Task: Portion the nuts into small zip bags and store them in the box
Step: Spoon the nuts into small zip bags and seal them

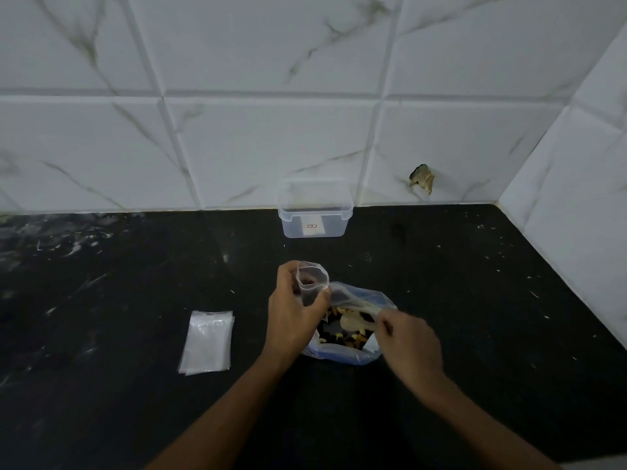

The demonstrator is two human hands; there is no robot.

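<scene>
- Nuts [342,337] sit in a big open plastic bag [356,354], lower center of frame, on the black counter [118,300].
- left hand [293,310] grips a small zip bag [312,283], mouth held open.
- right hand [407,340] pinches a clear plastic spoon [353,318] over the nuts.
- spare zip bags [207,340] stacked lower left; clear box [314,212] up center by the tiled wall [271,96].
</scene>
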